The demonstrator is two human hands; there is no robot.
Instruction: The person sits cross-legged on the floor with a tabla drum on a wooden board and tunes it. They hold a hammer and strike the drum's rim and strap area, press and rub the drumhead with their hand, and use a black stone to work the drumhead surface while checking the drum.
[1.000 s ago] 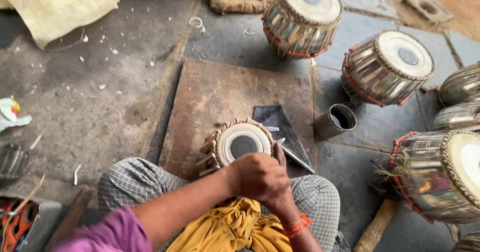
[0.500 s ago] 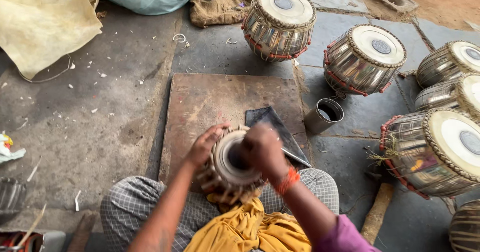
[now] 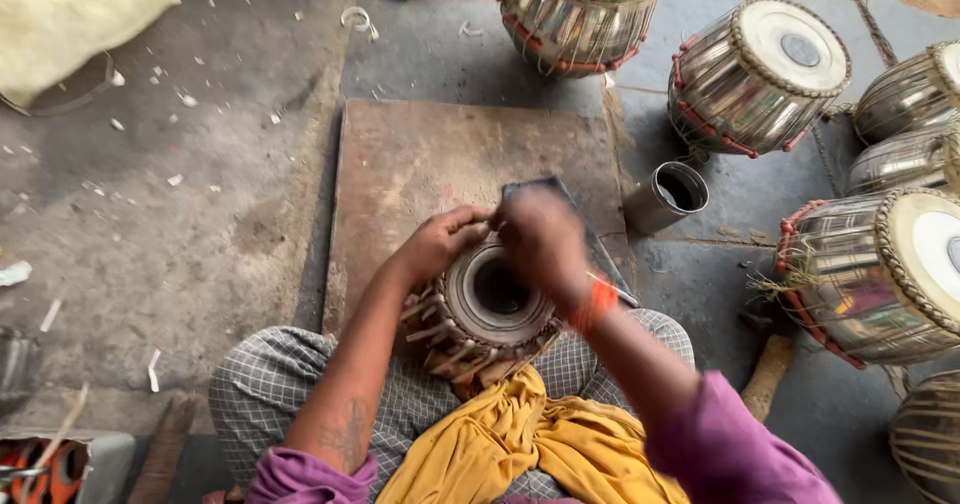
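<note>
Gripping the far rim, the left hand (image 3: 440, 244) curls its fingers onto a small drum (image 3: 487, 309); the blurred right hand (image 3: 540, 239) hovers there, grip unclear. On the lap, the drum's axis tilts toward the camera, its round skin head, black centre and laced straps showing. It now sits slightly more upright than before, above a yellow cloth (image 3: 520, 444).

Person, seated: magenta-purple sleeves pushed up above the elbows; grey-and-white checked trousers; mustard-yellow cloth (image 3: 520, 439) bunched over the lap. Right hand (image 3: 540, 239): orange thread band at the wrist. Left hand (image 3: 440, 244): bare, with a faint dark marking on the forearm.
</note>
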